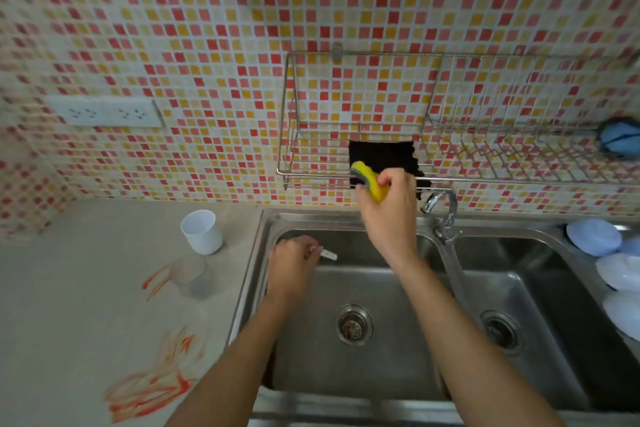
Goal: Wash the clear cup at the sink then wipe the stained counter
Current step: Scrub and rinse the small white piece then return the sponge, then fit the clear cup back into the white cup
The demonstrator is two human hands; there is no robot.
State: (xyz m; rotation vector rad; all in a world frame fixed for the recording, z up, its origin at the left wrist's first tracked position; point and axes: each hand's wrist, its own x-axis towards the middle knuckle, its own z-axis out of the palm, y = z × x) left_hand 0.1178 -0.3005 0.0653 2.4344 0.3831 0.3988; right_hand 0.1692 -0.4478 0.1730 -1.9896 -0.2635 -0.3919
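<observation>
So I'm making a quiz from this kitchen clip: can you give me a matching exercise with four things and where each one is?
Things:
1. yellow sponge
2. white cup
3. clear cup
4. black cloth

Places:
A. on the counter, beside the orange stains
B. in the wire rack on the wall
C. in the right hand
D. on the counter, near the tiled wall

Pairs: 1-C, 2-D, 3-A, 4-B

White cup (202, 231) on counter; wire rack (450, 149) on wall.
</observation>
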